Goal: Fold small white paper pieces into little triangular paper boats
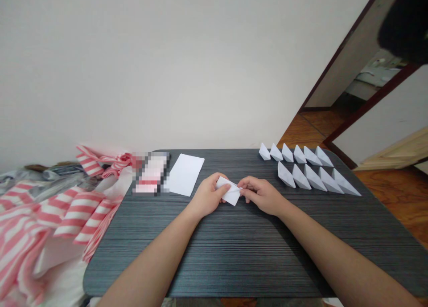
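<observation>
A folded piece of white paper [230, 192] is pinched at the middle of the table between my left hand [207, 195] and my right hand [261, 194]. Both hands grip it with thumbs and fingers, and they partly hide its folds. To the left of my left hand, a flat sheet of white paper [184, 174] lies on the dark table [214, 258], not touching either hand. Right of my right hand stand two rows of folded white paper boats [310, 171].
A pink-and-white striped cloth [50, 222] lies in a heap against the table's left edge. A blurred, pixelated pink-and-white item [150, 173] lies at the far edge. A white wall is behind the table; a wooden floor and doorway are at right.
</observation>
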The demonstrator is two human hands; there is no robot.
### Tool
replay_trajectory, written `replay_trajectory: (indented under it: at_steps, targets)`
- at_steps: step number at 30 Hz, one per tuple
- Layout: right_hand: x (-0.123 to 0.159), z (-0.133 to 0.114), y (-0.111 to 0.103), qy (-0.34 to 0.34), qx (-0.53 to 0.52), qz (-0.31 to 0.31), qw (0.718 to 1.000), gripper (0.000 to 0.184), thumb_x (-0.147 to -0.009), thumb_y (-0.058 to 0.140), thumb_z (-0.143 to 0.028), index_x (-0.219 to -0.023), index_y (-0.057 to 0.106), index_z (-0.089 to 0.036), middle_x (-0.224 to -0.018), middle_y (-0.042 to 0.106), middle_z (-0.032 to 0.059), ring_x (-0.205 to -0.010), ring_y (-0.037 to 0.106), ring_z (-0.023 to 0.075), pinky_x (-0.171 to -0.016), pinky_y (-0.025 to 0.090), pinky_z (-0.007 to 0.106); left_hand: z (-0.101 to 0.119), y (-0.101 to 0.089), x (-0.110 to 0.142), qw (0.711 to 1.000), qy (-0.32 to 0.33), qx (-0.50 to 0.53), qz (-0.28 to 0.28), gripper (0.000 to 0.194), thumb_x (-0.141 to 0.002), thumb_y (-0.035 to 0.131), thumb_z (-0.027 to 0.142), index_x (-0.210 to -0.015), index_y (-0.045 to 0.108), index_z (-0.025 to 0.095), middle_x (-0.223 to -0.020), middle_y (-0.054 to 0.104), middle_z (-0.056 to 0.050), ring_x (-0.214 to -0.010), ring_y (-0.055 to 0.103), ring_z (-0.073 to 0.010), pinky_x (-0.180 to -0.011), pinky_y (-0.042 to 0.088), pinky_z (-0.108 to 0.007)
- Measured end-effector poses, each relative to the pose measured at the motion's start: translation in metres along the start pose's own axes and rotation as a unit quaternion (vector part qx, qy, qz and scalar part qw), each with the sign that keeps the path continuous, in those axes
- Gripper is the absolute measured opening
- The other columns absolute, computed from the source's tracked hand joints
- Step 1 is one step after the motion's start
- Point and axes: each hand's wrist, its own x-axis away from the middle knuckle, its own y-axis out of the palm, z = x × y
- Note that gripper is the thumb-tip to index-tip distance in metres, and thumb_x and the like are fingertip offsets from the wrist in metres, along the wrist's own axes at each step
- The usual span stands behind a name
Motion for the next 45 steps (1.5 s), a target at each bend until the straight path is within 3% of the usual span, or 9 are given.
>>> replay_trajectory:
  at_steps: [4,8,15,29,45]
  targets:
    - [-0.001,0.001,0.000,0.003,0.009,0.006,1.000,0.009,-0.086,0.049,-0.022,-0.093,0.054,-0.019,-0.069,0.061,-0.0014,-0.051,0.056,0.0095,-0.053,0.043,0.021,0.002,-0.001,0.002,0.999,0.012,-0.044,0.004,0.023,-0.084,0.047,0.036,-0.096,0.054,0.018,-0.068,0.057,0.001,-0.050,0.048,-0.0088,-0.047,0.036,-0.020]
    - [-0.001,0.001,0.001,0.009,0.004,0.019,1.000,0.012,-0.087,0.047,-0.023,-0.096,0.054,-0.019,-0.068,0.062,-0.0015,-0.048,0.055,0.0092,-0.051,0.043,0.021,0.009,-0.002,0.003,0.994,0.042,-0.098,0.014,0.022,-0.084,0.047,0.034,-0.095,0.057,0.018,-0.074,0.059,0.000,-0.061,0.052,-0.0110,-0.056,0.039,-0.021]
    - [-0.001,0.000,0.001,0.014,0.035,0.035,0.999,0.019,-0.088,0.046,-0.027,-0.096,0.061,-0.018,-0.064,0.061,-0.0015,-0.044,0.052,0.0086,-0.046,0.042,0.020,0.016,-0.001,0.006,0.992,0.061,-0.113,-0.008,0.024,-0.080,0.054,0.033,-0.099,0.057,0.019,-0.084,0.062,-0.001,-0.074,0.055,-0.0136,-0.066,0.041,-0.024]
    - [-0.001,-0.004,-0.002,0.024,0.026,-0.005,0.999,0.022,-0.089,0.044,-0.029,-0.092,0.062,-0.017,-0.068,0.066,0.0011,-0.049,0.057,0.0099,-0.051,0.045,0.022,0.008,0.000,0.004,0.991,0.052,-0.119,0.045,0.020,-0.083,0.048,0.032,-0.091,0.059,0.017,-0.077,0.061,-0.001,-0.069,0.053,-0.0135,-0.062,0.039,-0.024]
    - [-0.001,-0.007,0.000,0.034,0.027,-0.006,0.999,0.022,-0.090,0.042,-0.029,-0.085,0.059,-0.017,-0.064,0.064,0.0002,-0.050,0.056,0.0100,-0.052,0.043,0.021,0.008,0.001,0.004,0.990,0.051,-0.119,0.048,0.022,-0.084,0.048,0.035,-0.090,0.059,0.017,-0.076,0.060,-0.001,-0.068,0.052,-0.0129,-0.062,0.039,-0.023]
